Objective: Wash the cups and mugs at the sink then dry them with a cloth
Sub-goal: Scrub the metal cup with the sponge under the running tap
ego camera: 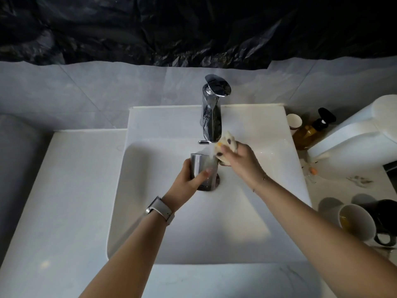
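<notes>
I take the tap (211, 112) as landmark. My left hand (189, 179) wraps its fingers round a metal cup (203, 168), mouth up right under the spout so the running stream falls in; it looks to be filling. My right hand (238, 160), just right of the spout, pinches a spotted cloth (225, 145) beside the cup's rim, probably ready to scrub. Far right of the tap on the counter: a white mug (357, 221) on its side with yellowish residue, a dark mug (384, 214) behind, a paper cup (293, 121), an amber bottle (309, 131).
</notes>
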### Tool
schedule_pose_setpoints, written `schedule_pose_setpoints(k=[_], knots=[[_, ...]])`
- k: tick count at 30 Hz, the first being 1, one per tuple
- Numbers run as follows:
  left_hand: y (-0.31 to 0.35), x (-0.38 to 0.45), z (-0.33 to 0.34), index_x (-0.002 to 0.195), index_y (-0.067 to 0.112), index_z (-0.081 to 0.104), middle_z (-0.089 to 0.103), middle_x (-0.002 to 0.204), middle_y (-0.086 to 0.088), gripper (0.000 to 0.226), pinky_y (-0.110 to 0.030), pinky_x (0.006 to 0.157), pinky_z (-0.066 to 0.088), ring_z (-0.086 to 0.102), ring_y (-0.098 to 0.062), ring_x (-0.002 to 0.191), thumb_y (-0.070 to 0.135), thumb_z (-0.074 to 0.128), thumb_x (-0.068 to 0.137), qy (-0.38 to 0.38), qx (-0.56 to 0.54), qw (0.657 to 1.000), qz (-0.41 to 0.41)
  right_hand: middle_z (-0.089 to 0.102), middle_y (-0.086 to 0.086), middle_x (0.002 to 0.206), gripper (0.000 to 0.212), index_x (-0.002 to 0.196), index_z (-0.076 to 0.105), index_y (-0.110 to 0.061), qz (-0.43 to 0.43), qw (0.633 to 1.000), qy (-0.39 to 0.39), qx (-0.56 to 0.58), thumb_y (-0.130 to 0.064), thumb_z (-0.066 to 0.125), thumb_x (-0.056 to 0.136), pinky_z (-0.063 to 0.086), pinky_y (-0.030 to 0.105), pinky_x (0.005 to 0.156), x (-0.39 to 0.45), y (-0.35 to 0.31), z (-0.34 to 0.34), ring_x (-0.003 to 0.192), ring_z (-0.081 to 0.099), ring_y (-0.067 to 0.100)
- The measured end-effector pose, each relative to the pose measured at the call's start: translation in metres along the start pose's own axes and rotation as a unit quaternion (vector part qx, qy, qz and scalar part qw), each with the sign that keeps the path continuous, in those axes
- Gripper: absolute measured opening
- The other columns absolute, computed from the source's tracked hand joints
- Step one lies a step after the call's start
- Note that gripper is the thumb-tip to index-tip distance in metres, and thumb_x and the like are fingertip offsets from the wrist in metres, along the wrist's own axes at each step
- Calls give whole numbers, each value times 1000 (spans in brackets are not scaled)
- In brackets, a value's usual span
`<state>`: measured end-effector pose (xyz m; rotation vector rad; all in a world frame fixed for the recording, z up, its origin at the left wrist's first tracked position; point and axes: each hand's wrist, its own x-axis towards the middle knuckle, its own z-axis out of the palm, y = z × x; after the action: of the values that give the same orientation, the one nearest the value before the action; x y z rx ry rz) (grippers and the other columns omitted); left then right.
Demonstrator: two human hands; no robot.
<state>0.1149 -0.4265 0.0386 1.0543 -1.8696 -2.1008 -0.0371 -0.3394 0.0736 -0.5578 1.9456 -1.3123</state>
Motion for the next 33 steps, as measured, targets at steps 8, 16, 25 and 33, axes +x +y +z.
schedule_pose_setpoints(k=[8, 16, 25, 33], knots=[[11, 2, 33, 125, 16, 63, 67, 118, -18, 73, -45, 95, 52, 64, -30, 108, 69, 22, 95, -50, -244, 959, -134, 50, 5, 142, 42, 139, 45, -9, -204, 977, 55, 18, -8, 48, 98, 35, 32, 112, -55, 41, 20, 133, 45, 14], [12, -1, 52, 90, 19, 57, 58, 82, -2, 21, -30, 72, 51, 60, -15, 84, 34, 46, 98, -30, -271, 947, -172, 61, 7, 124, 34, 108, 70, -6, -340, 931, -22, -127, -34, 61, 90, 41, 39, 105, -37, 33, 20, 125, 51, 22], [6, -4, 31, 115, 9, 68, 71, 110, -19, 74, -47, 97, 51, 68, -32, 105, 67, 25, 96, 76, -308, 938, -139, 54, -4, 133, 40, 122, 59, -14, -246, 969, 11, 20, 8, 53, 89, 40, 24, 106, -67, 54, 37, 129, 49, 9], [4, -14, 49, 119, 18, 66, 73, 112, -11, 64, -38, 87, 56, 69, -23, 105, 64, 27, 97, 86, -280, 945, -145, 66, -7, 119, 29, 120, 64, -22, -56, 997, 8, 49, -13, 51, 95, 46, 26, 101, -44, 40, 28, 112, 59, 1]])
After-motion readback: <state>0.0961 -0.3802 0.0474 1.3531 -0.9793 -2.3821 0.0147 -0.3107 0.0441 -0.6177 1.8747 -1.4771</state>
